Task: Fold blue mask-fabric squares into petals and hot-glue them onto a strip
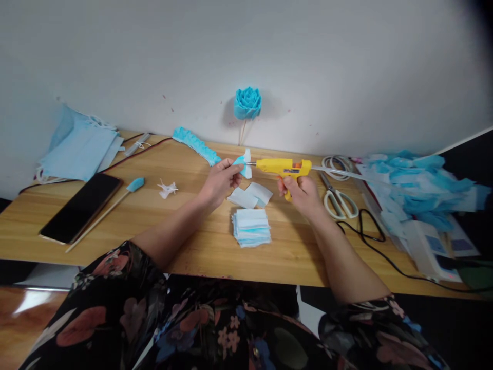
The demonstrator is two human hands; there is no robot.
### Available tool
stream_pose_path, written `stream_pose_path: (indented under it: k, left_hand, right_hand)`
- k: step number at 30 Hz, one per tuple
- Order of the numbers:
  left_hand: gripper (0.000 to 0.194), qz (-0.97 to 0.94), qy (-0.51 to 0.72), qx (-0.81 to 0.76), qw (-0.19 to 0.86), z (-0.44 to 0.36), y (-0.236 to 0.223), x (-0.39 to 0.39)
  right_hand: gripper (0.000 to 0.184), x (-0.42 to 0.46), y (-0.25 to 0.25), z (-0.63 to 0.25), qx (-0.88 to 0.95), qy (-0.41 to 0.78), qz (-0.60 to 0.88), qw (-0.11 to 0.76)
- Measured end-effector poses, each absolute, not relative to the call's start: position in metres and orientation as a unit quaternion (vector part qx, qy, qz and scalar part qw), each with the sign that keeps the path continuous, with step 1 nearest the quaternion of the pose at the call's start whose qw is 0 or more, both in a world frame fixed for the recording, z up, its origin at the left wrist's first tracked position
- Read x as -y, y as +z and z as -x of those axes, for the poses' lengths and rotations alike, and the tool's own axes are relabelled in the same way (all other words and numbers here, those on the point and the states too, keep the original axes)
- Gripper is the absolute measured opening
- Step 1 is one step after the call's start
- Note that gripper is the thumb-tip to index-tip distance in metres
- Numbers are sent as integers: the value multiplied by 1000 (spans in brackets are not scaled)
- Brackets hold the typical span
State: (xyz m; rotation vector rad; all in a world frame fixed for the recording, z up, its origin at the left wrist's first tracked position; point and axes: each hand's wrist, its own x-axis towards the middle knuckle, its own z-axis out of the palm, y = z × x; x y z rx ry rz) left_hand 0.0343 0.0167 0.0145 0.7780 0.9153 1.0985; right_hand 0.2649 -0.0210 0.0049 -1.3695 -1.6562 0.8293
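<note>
Pinched in my left hand [222, 181] is a small blue and white fabric piece [246, 165], partly hidden by the fingers. My right hand [301, 194] grips a yellow hot glue gun [283, 166], its metal nozzle at the fabric piece. A long clear glue stick [339, 171] juts out of the gun's back. Below the hands lie loose fabric pieces [250, 195] and a stack of cut fabric squares [251, 227]. A row of folded blue pieces [195, 145] stretches behind my left hand. The blue fabric flower [247, 104] stands on a stick against the wall.
On the left are face masks [82, 141], a phone [81, 208], a blue-tipped stick [108, 213] and white scraps [167, 189]. To the right lie scissors [339, 200], a black cord [370, 236], a heap of blue fabric [416, 180] and a white power strip [427, 249].
</note>
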Motion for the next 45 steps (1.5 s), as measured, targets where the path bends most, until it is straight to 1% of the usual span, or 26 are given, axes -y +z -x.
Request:
stream_pose_path:
  k: [7,14,21,27,34,36,40,45]
  left_hand:
    - [24,-347,489,-412,686,-34,14,-17]
    - [26,-353,489,-409,685,-34,14,-16]
    - [22,-356,493,-393,690,-34,13,-17]
    - [23,-359,488,-398,689,-34,15,-16]
    - [21,-361,488,-395,690,-34,12,-17]
    - [21,-361,489,-395,689,-34,11,-18]
    - [20,-358,491,-394,689,-34,12,-18]
    - [24,-356,495,-394,687,-33,14,-17]
  right_hand:
    - [66,22,6,-262,641,341,539,426]
    - [64,22,6,-262,632,341,547,430]
    - [65,22,4,-265,647,308,559,418]
    - [62,22,5,-265,642,284,574,421]
    - [55,21,5,-267,658,221,574,435]
    - [52,20,5,-268,657,237,563,442]
    - [49,21,7,-268,639,319,522,467]
    - [47,19,10,-263,563,400,477,543]
